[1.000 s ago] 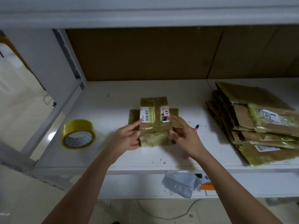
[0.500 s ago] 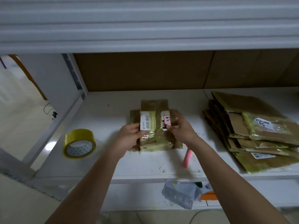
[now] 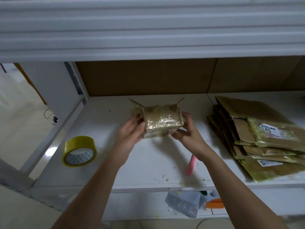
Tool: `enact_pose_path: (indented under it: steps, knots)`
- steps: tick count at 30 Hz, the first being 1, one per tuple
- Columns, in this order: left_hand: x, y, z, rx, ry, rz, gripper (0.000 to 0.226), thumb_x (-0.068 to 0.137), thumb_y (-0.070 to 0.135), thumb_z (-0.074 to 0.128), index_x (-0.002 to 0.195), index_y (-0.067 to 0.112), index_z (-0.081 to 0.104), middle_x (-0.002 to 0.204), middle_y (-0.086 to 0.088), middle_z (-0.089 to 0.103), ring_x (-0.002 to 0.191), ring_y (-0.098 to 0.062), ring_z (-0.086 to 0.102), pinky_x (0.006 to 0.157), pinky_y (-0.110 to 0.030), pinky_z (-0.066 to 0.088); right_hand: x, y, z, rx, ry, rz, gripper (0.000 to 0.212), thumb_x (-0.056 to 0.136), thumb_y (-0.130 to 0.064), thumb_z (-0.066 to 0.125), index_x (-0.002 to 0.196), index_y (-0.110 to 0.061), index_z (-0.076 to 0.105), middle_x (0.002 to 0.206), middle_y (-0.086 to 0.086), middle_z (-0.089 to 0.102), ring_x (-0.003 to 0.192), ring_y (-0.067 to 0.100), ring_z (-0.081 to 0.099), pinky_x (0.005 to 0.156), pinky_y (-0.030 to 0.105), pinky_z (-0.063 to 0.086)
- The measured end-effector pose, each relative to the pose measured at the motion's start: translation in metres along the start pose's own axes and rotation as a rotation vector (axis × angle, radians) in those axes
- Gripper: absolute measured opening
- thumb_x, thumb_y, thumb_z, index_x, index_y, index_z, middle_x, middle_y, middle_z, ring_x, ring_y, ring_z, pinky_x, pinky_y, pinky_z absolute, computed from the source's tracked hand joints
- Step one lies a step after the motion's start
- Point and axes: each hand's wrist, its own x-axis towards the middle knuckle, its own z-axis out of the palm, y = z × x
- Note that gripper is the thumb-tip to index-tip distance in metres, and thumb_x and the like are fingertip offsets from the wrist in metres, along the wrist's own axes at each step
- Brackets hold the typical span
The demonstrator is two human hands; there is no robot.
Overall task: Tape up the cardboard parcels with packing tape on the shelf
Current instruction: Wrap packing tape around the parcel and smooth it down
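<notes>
Cardboard parcel (image 3: 162,121), tape-wrapped, is being held above the shelf (image 3: 148,162): left hand (image 3: 132,129) and right hand (image 3: 186,131) are gripping its ends.

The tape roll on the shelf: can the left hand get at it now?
Probably not at once. The left hand holds the parcel together with the right hand. The path to the tape roll itself looks free; nothing lies between.

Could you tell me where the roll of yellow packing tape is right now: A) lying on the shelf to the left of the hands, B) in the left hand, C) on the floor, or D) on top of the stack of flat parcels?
A: the tape roll lies on the shelf, left of both hands, which hold the parcel.
</notes>
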Motion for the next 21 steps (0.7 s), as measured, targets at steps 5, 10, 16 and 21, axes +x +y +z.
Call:
enact_pose_path:
  steps: [5, 10, 16, 21]
  knots:
    - [0.008, -0.003, -0.005, -0.030, -0.006, 0.027, 0.046, 0.090, 0.008, 0.060, 0.134, 0.019, 0.053, 0.132, 0.000, 0.063, 0.123, -0.016, 0.059, 0.103, -0.034, 0.047, -0.003, 0.001, -0.012, 0.006, -0.258, 0.084, 0.066, 0.080, -0.024, 0.056, 0.139, -0.045, 0.034, 0.143, -0.017, 0.045, 0.133, -0.003, 0.038, 0.095, 0.018, 0.036]
    - [0.004, -0.019, 0.000, 0.179, 0.070, 0.032, 0.047, 0.093, 0.002, 0.060, 0.136, 0.015, 0.045, 0.126, 0.006, 0.063, 0.118, -0.014, 0.062, 0.087, -0.018, 0.053, -0.005, 0.017, -0.001, -0.069, -0.007, 0.059, 0.041, 0.094, -0.042, 0.060, 0.133, -0.035, 0.050, 0.123, -0.019, 0.059, 0.110, -0.002, 0.059, 0.085, 0.018, 0.052]
    - [-0.003, -0.029, 0.008, 0.273, 0.041, 0.157, 0.080, 0.090, -0.003, 0.063, 0.135, 0.051, 0.025, 0.132, 0.015, 0.053, 0.112, -0.006, 0.064, 0.088, -0.029, 0.056, -0.004, 0.028, 0.013, -0.174, 0.311, -0.206, 0.062, 0.092, -0.007, 0.063, 0.133, -0.034, 0.025, 0.117, -0.018, 0.051, 0.096, -0.009, 0.062, 0.075, 0.017, 0.056]
    - [0.006, -0.035, 0.005, 0.640, 0.053, 0.077, 0.067, 0.090, 0.014, 0.069, 0.142, 0.042, 0.039, 0.121, -0.004, 0.063, 0.092, -0.018, 0.068, 0.078, -0.029, 0.059, 0.003, 0.042, 0.011, -0.494, 0.154, -0.231, 0.072, 0.087, 0.004, 0.061, 0.147, -0.027, 0.036, 0.136, -0.007, 0.049, 0.109, 0.013, 0.058, 0.087, 0.029, 0.056]
